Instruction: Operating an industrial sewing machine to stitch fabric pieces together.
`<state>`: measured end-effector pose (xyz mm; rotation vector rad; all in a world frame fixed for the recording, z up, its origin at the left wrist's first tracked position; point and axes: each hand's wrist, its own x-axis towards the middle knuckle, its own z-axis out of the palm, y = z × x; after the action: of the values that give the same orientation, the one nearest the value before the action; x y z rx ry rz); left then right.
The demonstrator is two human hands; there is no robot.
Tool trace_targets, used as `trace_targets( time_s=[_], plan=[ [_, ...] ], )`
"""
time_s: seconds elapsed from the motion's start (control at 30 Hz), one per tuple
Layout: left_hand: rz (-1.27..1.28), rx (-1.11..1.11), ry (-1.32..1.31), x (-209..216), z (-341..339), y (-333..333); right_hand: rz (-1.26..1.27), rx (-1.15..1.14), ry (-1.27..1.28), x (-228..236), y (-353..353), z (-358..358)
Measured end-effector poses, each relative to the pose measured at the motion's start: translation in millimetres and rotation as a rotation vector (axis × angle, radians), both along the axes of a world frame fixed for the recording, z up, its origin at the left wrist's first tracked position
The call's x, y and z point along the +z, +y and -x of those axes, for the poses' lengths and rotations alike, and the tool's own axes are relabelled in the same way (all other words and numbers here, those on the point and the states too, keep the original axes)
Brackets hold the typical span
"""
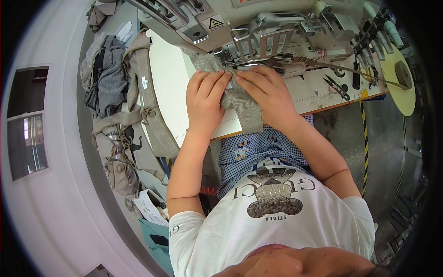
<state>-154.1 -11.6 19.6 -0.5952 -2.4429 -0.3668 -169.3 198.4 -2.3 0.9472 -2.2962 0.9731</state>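
A grey woven fabric strip (pixel 248 112) runs from under the needle area of a sewing machine (pixel 277 37) down over the table's front edge. My left hand (pixel 206 98) rests on the fabric's left part, fingers close together and bent, the tips by the presser foot. From the right, my right hand (pixel 270 94) grips the strip's edge, its fingertips close to the left ones. Both thumbs are mostly hidden. A small white tag (pixel 229 85) shows on the fabric between the hands. The needle itself is hard to make out.
Black thread snips (pixel 337 87) lie on the white tabletop (pixel 161 69) at the right. Grey garments (pixel 110 74) and beige fabric pieces (pixel 154 111) are heaped along the left side. Thread guides and a yellow disc (pixel 397 99) stand at the far right.
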Motion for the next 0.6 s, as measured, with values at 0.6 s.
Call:
trace_targets(
  time_s=[0.6],
  plan=[
    [0.022, 0.072, 0.008, -4.5, -2.6, 0.9, -0.001, -0.022, 0.027, -3.5, -1.4, 1.1]
  ],
)
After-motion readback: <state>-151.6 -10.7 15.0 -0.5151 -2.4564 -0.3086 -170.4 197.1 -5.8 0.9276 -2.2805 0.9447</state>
